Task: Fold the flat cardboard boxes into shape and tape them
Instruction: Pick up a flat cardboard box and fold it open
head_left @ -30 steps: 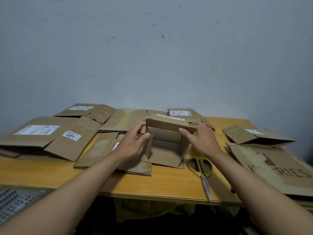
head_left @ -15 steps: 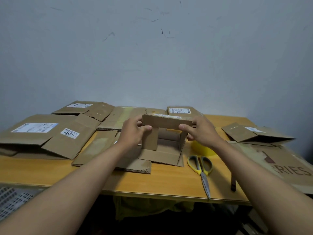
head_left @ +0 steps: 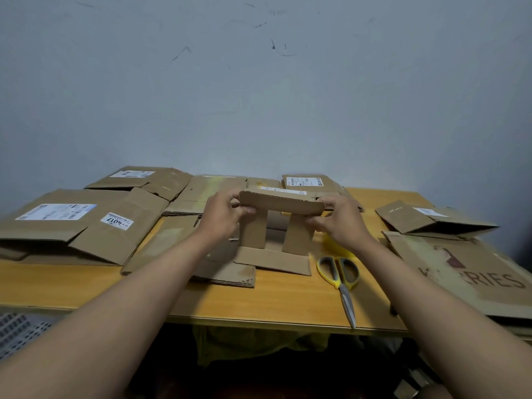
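A small brown cardboard box [head_left: 276,231] stands on its side in the middle of the wooden table [head_left: 273,306], its open end facing me. My left hand [head_left: 224,217] grips the left end of its top flap and my right hand [head_left: 339,220] grips the right end. Both side flaps are folded inward and the bottom flap lies flat on the table. A yellow tape roll [head_left: 334,246] shows partly under my right wrist.
Yellow-handled scissors [head_left: 341,277] lie right of the box, blades toward the front edge. Flat labelled boxes [head_left: 80,223] cover the left and back. More flattened cardboard [head_left: 466,272] lies at the right. A grey perforated crate [head_left: 20,329] sits low at the left.
The two side flaps have swung inward and the top flap has come down toward me. Both hands rose slightly with the flap.
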